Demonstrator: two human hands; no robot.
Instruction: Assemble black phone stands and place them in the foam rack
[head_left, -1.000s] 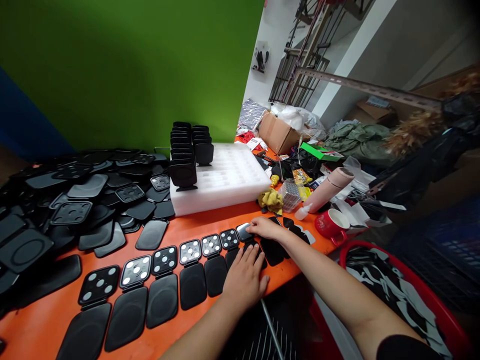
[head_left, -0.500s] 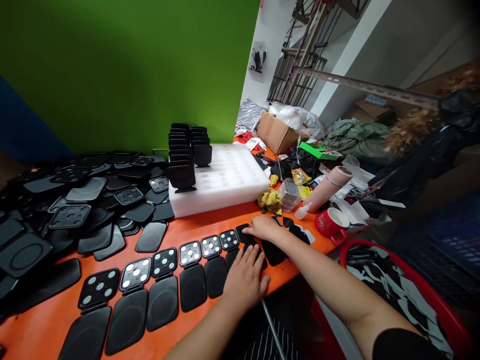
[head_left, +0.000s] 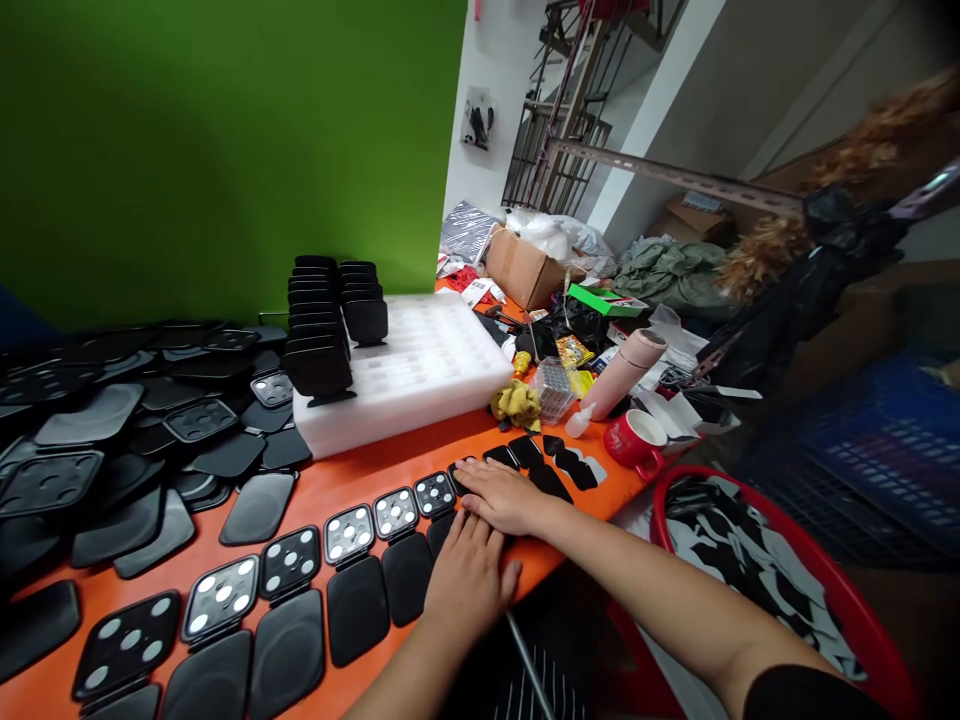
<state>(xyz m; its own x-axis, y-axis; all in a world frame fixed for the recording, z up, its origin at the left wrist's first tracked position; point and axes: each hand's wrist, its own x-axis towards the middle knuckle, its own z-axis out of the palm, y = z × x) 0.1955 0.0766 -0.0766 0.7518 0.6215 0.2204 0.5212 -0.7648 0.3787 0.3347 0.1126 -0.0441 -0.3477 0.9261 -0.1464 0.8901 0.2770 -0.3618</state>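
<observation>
A row of hinged black folding plates (head_left: 357, 610) lies opened out on the orange tabletop. Their smaller upper halves, such as the dotted panel (head_left: 433, 495), carry pale round dots. My left hand (head_left: 471, 572) rests flat, fingers extended, over a lower half near the row's right end. Just beyond it, my right hand (head_left: 501, 493) lies flat with fingers stretched leftward, covering most of the last upper half. The two hands touch or overlap slightly. Neither visibly grasps anything; what is under the palms is hidden. Black cut pads (head_left: 550, 482) lie right of my right hand.
A white foam block (head_left: 420, 410) holds upright black stands (head_left: 319, 365). Black plates (head_left: 217, 450) are heaped at left. A red mug (head_left: 626, 445), pink bottle (head_left: 622, 372) and yellow cloth (head_left: 516, 403) stand at right, above a red basin (head_left: 862, 590) of scraps.
My right hand has shifted from the upper half's edge to lie flat across it, close against my left hand. The view has turned slightly right. My left hand stays over the same plate.
</observation>
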